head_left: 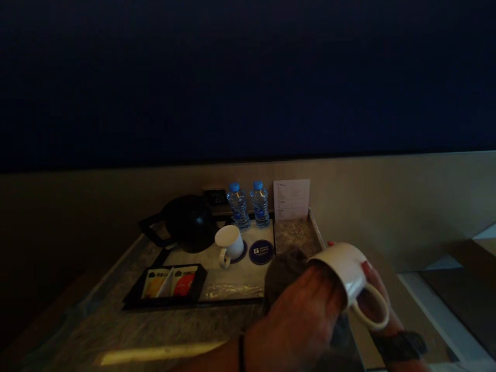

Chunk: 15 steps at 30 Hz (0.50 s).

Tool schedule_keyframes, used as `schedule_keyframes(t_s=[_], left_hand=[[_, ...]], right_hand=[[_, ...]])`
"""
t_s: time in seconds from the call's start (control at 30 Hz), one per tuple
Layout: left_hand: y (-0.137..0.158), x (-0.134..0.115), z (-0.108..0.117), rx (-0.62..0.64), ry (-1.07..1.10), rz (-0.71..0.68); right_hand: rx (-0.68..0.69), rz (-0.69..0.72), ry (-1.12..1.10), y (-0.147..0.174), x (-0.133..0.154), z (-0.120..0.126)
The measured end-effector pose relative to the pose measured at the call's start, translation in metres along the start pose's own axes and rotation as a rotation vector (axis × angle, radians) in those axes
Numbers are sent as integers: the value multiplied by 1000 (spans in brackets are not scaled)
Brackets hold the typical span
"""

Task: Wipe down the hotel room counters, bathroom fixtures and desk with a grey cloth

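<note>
A white mug [344,268] is tipped on its side, mouth to the left and handle down toward me. My right hand [377,287], with a dark watch on its wrist, grips the mug from behind. In front of the mug's mouth, my left hand [302,320] is closed on a grey cloth [281,274], which is bunched against the rim. Both hands hover over the right end of a marble counter [116,320].
A tray [232,287] on the counter carries a black kettle [189,222], a second white mug [229,242], a round blue coaster [261,252], two small water bottles [238,206] and a black box of sachets [170,281]. A white card [291,199] leans on the wall.
</note>
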<state>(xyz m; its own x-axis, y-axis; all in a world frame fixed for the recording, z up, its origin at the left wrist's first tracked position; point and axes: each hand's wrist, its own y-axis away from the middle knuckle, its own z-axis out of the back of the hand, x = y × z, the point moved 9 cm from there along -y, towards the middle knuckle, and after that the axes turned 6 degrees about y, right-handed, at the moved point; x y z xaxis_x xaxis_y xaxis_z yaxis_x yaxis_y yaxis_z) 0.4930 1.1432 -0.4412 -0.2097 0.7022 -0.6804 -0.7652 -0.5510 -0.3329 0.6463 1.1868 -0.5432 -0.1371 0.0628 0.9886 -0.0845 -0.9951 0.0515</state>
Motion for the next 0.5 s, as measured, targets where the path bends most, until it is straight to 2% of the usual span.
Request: schedule_keyframes(t_s=[0.07,0.13,0.23,0.3,0.37,0.47,0.5], left_hand=[[-10,6,-13,30,57,-32],[-17,9,-16,64,100,-77],[-22,6,-11,128,108,-159],[-22,4,-7,133,127,-200],[-19,8,-1,81,189,-174],[-1,25,14,0,394,-20],[10,31,23,-25,475,41]], right_hand=[[83,-103,-85,5,0,-5],[130,-196,-170,8,-4,-7],[90,-296,-273,9,-10,-7],[65,-285,-243,6,-4,-7],[81,-239,-177,0,10,-9],[91,-159,-89,-18,36,-6],[70,-91,-17,-27,48,-2]])
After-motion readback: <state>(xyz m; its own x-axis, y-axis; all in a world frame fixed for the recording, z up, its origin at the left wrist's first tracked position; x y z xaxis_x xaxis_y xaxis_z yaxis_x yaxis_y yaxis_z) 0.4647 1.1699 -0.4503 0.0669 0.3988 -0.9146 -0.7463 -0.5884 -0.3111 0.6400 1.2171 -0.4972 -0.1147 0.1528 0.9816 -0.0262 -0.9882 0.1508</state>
